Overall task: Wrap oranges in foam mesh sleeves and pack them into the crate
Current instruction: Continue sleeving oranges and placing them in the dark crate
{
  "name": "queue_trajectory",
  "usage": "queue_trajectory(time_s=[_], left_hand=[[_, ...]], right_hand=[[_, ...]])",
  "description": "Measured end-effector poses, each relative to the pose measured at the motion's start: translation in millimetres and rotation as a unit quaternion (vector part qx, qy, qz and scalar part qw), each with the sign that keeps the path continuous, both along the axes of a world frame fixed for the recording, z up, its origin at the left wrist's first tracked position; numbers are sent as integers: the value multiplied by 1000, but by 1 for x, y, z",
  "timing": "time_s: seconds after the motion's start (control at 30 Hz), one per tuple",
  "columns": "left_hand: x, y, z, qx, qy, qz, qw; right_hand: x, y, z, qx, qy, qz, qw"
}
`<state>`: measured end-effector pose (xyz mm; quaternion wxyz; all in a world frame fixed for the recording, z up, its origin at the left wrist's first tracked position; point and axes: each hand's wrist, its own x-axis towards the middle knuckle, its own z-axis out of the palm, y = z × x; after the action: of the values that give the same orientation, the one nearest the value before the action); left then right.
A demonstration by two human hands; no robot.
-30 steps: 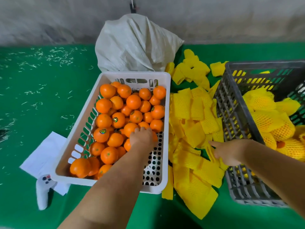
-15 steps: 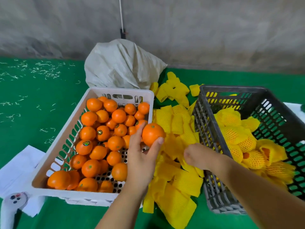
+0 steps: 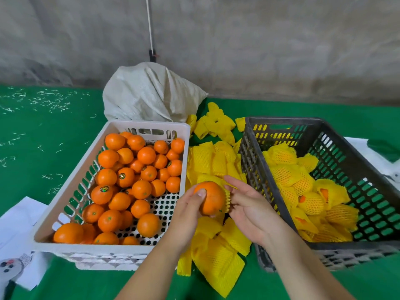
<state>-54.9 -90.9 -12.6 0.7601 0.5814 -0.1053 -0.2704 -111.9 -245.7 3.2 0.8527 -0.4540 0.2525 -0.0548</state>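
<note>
My left hand point(image 3: 186, 210) grips a bare orange point(image 3: 209, 197) above the pile of yellow foam mesh sleeves point(image 3: 216, 252) between the two crates. My right hand point(image 3: 246, 207) holds one yellow sleeve point(image 3: 227, 201) whose open end touches the orange's right side. The white crate point(image 3: 71, 202) on the left holds several bare oranges. The dark grey crate point(image 3: 337, 135) on the right holds several oranges wrapped in yellow mesh.
A stuffed white sack point(image 3: 151, 94) lies behind the white crate. White papers point(image 3: 15, 221) and a white controller point(image 3: 10, 267) rest at the near left on the green table point(image 3: 43, 131). A concrete wall runs along the back.
My left hand lifted an orange out of the white crate and carried it right over the sleeves. My right hand picked up a sleeve and brought it against the orange.
</note>
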Motion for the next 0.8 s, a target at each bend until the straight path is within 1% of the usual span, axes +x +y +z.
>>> queue_trajectory(time_s=[0.07, 0.13, 0.2, 0.23, 0.27, 0.3, 0.37, 0.4, 0.47, 0.5, 0.57, 0.6, 0.7, 0.73, 0.8], left_hand=[[-1, 0, 0, 11, -6, -19, 1000], [-1, -1, -1, 20, -9, -38, 999], [-1, 0, 0, 23, -4, -54, 998], [-1, 1, -1, 24, -1, -62, 998], [0, 1, -1, 23, 2, -70, 997], [-1, 2, -1, 21, 5, -78, 997], [-1, 3, -1, 22, 12, -86, 996], [-1, 3, -1, 27, 10, -93, 995], [-3, 4, -1, 42, 0, -119, 992], [-4, 4, -2, 49, -7, -137, 989], [-6, 3, -3, 55, -21, -174, 983], [-7, 2, -4, 55, -28, -188, 980], [-7, -1, -5, 57, -38, -186, 980], [-7, -2, -6, 63, -36, -171, 983], [-8, -6, -9, 75, -41, -139, 987]], right_hand=[[-1, 3, -2, -72, 41, -2, 997], [-3, 5, -1, -190, 67, -6, 979], [-7, 1, -1, -327, 69, 4, 942], [-10, -3, -1, -381, 63, 15, 922], [-12, -8, -2, -430, 61, 24, 900], [-13, -14, -3, -493, 73, 31, 867], [-15, -24, -8, -618, 118, 26, 777], [-16, -27, -10, -641, 122, 8, 758], [-17, -24, -12, -632, 101, -45, 767], [-18, -18, -13, -639, 94, -68, 761], [-19, -7, -17, -663, 79, -112, 736], [-20, -2, -19, -661, 59, -140, 735], [-24, 4, -23, -599, 8, -206, 774], [-25, 4, -24, -575, 10, -208, 791], [-27, 4, -24, -504, 19, -178, 845]])
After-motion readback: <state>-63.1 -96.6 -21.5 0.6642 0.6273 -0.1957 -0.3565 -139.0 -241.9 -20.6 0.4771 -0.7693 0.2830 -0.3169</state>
